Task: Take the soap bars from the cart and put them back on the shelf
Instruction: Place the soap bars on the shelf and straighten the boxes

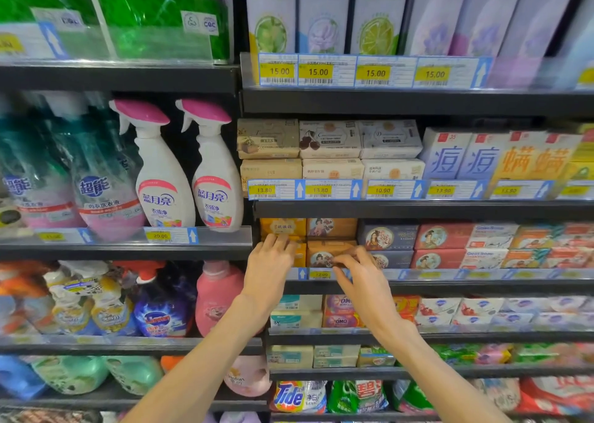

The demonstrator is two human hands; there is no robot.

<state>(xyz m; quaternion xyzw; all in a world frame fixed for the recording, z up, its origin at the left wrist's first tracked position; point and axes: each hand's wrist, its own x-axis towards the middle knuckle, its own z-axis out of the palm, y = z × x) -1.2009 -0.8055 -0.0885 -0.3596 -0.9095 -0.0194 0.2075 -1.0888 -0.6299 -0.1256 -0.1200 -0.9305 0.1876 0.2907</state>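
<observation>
- Seating soap bars into the shelf row is the step in hand: the tan soap box [324, 255] with a portrait medallion is sitting at the front of the lower stack, and the yellow soap box [299, 254] is sitting just left of it, under matching boxes on top.
- The right hand [361, 273] is curling its fingertips [345, 257] round the front lower edge of the tan box, apparently pinching it; the exact grip is blurred.
- The left hand [268, 265] is lying with fingers fairly straight and released, their tips touching the front of the yellow stack.
- The shelf lip [450, 275] with its price tag [319, 275] is running just below both hands, so the box is having to clear it.
- Neighbouring blue soap boxes [387, 238] are crowding the slot on the right; the cart is not showing anywhere.
- Doing this well, I judge, means pushing the tan box straight back until its face is lining up with the neighbours, while the left hand is bracing the yellow stack against sliding or toppling.
</observation>
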